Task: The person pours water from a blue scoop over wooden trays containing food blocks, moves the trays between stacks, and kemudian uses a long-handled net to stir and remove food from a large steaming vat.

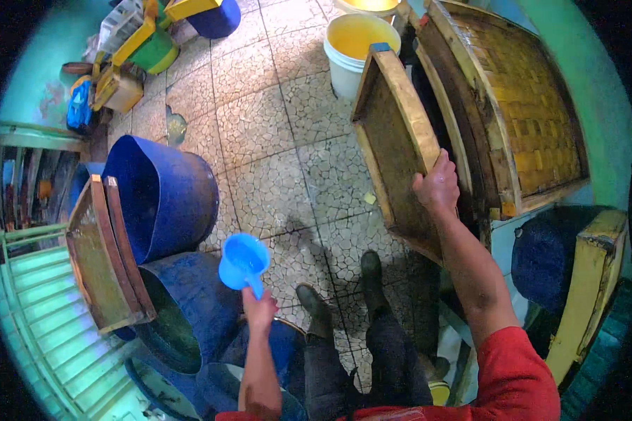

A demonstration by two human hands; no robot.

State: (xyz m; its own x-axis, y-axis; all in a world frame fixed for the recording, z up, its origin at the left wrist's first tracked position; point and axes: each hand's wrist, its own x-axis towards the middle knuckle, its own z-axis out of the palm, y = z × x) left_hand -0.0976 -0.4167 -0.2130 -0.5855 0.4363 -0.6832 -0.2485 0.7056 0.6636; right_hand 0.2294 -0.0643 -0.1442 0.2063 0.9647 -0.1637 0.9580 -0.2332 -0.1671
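Observation:
My left hand [258,310] is closed on the handle of a light blue plastic dipper [237,254], which is held out over the tiled floor beside the blue drums. Its inside looks wet; I cannot tell how much liquid it holds. My right hand [437,181] grips the upper rim of a shallow wooden tray [390,165], which is tilted on its side at the front of a stack of wooden frames. Behind it leans a wooden-framed panel of yellow woven strips [534,112] against the wall.
Blue drums [165,196] line the left, with two wooden trays [98,252] propped by them. White buckets with yellow insides [340,59] stand behind the right-hand trays. Coloured tubs and crates [147,49] line the back-left wall. My boots [314,305] are on the tiled floor [260,126].

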